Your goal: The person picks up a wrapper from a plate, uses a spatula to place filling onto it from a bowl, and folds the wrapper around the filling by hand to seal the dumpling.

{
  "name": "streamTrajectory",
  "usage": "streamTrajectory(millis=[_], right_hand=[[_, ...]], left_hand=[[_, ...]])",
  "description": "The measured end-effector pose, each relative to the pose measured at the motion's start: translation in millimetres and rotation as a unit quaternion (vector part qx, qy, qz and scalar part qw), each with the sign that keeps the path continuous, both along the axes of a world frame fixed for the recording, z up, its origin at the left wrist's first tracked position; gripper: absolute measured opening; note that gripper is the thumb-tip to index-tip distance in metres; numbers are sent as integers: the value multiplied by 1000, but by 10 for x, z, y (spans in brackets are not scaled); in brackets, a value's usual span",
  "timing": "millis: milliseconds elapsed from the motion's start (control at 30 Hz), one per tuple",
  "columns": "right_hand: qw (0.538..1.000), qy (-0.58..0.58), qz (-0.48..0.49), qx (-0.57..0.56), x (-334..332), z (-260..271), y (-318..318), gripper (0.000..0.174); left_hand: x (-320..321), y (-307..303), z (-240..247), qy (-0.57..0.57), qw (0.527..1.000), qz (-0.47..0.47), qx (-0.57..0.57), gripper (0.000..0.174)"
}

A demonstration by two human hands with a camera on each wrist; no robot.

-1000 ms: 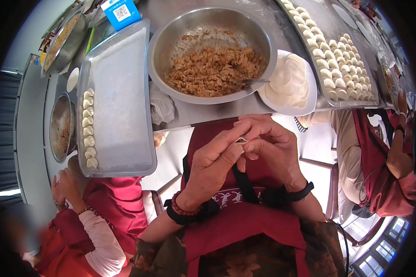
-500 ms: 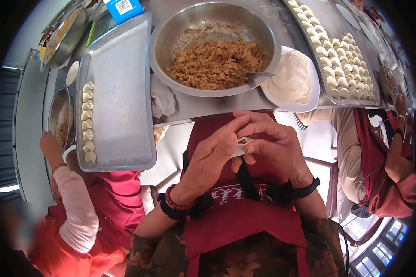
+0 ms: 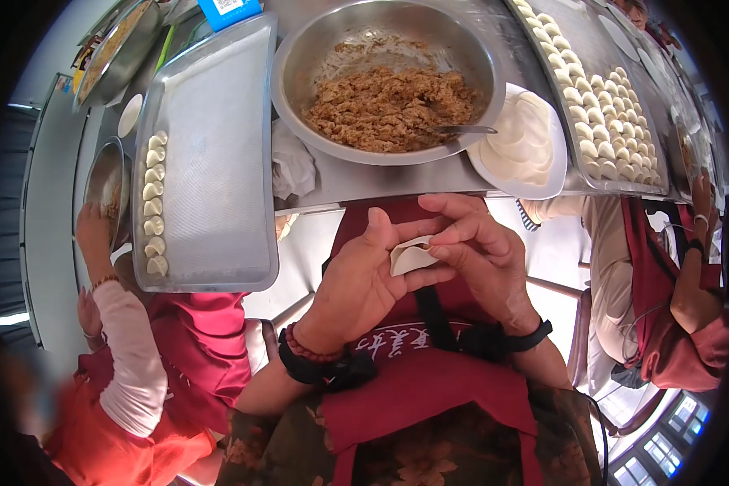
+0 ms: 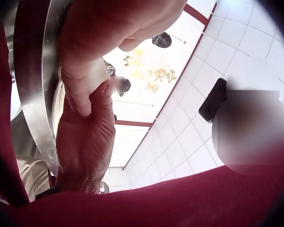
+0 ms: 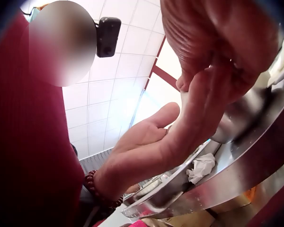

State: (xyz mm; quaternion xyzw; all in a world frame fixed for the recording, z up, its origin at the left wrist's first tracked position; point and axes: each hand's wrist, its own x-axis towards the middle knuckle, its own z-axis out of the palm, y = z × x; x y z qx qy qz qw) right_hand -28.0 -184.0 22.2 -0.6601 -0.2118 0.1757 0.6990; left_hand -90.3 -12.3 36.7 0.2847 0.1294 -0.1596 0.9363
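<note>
A half-folded dumpling (image 3: 411, 257) lies across the fingers of my left hand (image 3: 355, 279), its pale wrapper doubled into a half-moon. That hand is palm up, fingers stretched out under the dumpling and thumb raised away from it. My right hand (image 3: 488, 266) pinches the dumpling's right end between thumb and index finger. In the left wrist view, the white wrapper (image 4: 98, 78) shows between the two hands. Fingers hide most of it in the right wrist view, where the left thumb (image 5: 168, 113) stands free.
Beyond my hands stands a steel bowl (image 3: 287, 113) of brown filling with a spoon (image 3: 466, 130). Right of it, a white plate (image 3: 557, 182) carries stacked wrappers. The left tray (image 3: 215, 162) holds one row of dumplings; the right tray (image 3: 624, 188) holds many rows. People sit on both sides.
My left thumb has lifted off the dumpling and the left hand has opened flat, exposing the folded wrapper. My right hand still pinches its end. The neighbour at left has reached to a bowl.
</note>
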Motion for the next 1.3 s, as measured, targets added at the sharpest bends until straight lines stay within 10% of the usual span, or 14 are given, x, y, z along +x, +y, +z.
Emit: streamTrajectory(millis=[533,733,1300], right_hand=[[909,-363,65,-195,115,120,55,21],[972,-176,62,-144,78,109,64,31],[987,-150,8,-65,-23,2,69,10]], left_hand=[[-13,140,-6,8,999,-39,4,63],[-14,156,43,-8,998,-62,20,64],[-27,102,-58,24,996,-43,-75,68]])
